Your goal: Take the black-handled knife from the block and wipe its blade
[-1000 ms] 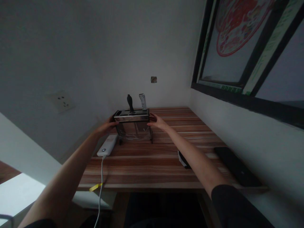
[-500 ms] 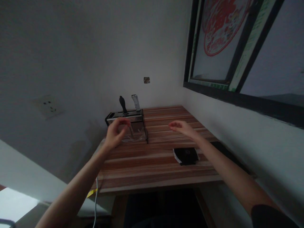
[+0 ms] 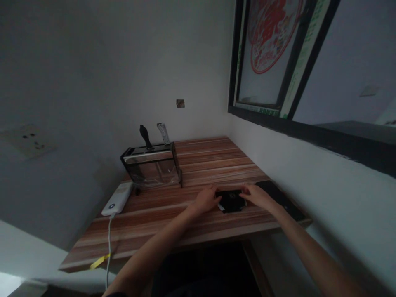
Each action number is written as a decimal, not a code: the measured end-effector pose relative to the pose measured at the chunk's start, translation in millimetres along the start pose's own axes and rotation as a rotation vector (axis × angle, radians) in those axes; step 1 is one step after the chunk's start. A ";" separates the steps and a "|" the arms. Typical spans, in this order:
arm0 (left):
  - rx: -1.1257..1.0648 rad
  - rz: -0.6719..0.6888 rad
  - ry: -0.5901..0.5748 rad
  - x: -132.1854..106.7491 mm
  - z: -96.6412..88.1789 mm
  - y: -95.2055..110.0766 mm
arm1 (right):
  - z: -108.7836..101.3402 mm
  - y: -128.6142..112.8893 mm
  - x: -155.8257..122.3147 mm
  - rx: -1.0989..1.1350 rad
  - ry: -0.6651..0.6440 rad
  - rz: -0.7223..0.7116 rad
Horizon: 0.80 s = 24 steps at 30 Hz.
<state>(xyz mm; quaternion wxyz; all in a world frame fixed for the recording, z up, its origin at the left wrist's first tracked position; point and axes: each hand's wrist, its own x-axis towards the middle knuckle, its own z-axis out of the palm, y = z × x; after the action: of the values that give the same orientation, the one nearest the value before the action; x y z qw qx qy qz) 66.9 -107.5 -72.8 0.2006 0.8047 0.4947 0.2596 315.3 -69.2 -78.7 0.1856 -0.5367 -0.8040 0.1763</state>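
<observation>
Though dimly lit, looks like a thin, light black packet (image 3: 231, 201), lying flat on the desk (image 3: 204, 159) between the left hand (image 3: 208, 199) and the right hand (image 3: 251, 194), to the left of a black slab (image 3: 280, 201). Probably soft enough to bend or crease, perhaps a little slick on top, and not likely to break. Best taken by the two opposite side edges, with thumbs and fingertips, rather than pressed in the middle. Touched at both sides, with fingers curled in around the edges; too dark to tell whether pinched firmly or merely steadied. Posed low over the wood, with the left forearm stretched diagonally across and the right one angled in from the lower right.
</observation>
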 end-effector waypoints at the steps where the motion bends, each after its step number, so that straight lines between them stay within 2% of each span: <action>1: -0.002 -0.015 0.006 2.3 4.5 -2.1 | 3.9 0.4 -0.4 -0.005 0.009 0.009; 5: -0.047 -0.059 0.016 8.6 12.8 -9.3 | 11.3 -0.9 2.5 0.071 0.059 0.023; 8: -0.115 -0.086 0.031 7.9 11.3 -16.8 | 13.4 -5.0 5.6 0.133 0.056 0.012; 11: -0.197 -0.112 0.067 1.7 0.8 -27.8 | 18.0 -16.8 7.7 0.380 -0.003 0.026; 15: -0.290 -0.149 0.136 -15.8 -29.1 -48.8 | 30.5 -51.5 13.6 0.766 -0.108 0.016; 20: -0.322 -0.231 0.253 -51.5 -80.0 -85.3 | 60.2 -115.2 33.9 1.006 -0.144 -0.044; 24: -0.293 -0.337 0.339 -83.9 -117.3 -117.2 | 92.4 -166.2 55.6 1.041 -0.258 -0.046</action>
<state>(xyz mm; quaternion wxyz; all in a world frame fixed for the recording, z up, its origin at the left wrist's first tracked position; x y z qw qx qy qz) -118.1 -125.0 -67.1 0.2695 0.6187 0.6053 0.4220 117.8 -85.5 -72.7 0.3306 -0.3298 -0.6382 0.6121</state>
